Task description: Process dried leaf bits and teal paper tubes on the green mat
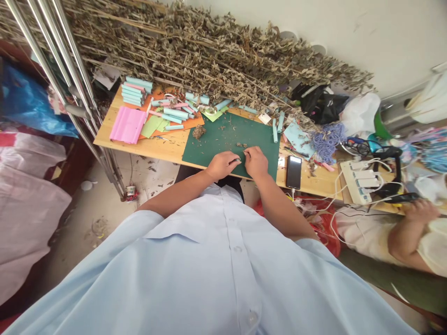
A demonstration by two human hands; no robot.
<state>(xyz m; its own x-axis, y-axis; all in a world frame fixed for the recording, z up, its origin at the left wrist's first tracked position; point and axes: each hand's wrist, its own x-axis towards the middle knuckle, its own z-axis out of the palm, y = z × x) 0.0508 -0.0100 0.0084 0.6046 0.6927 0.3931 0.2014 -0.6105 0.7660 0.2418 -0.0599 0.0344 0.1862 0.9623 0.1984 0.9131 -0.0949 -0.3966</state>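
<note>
My left hand (222, 165) is over the near edge of a green cutting mat (223, 135), thumb and fingers pinched on a small dark bit I cannot make out. Just to its right, my right hand (257, 163) has its fingers curled and pressed together at the mat; whatever they hold is hidden. Beyond the right fingertips lies a small dried plant piece (241, 145). A larger brown clump of dried leaves (199, 132) rests toward the mat's left side, with crumbs scattered around.
Paper rolls (175, 113) and pink sheets (128, 124) lie on the table's left. A phone (294, 171), purple cord (328, 139) and power strip (356, 181) are on the right. Dried stalks (209, 51) span the back. Metal poles (75, 93) stand left; another person's hand (422, 210) is far right.
</note>
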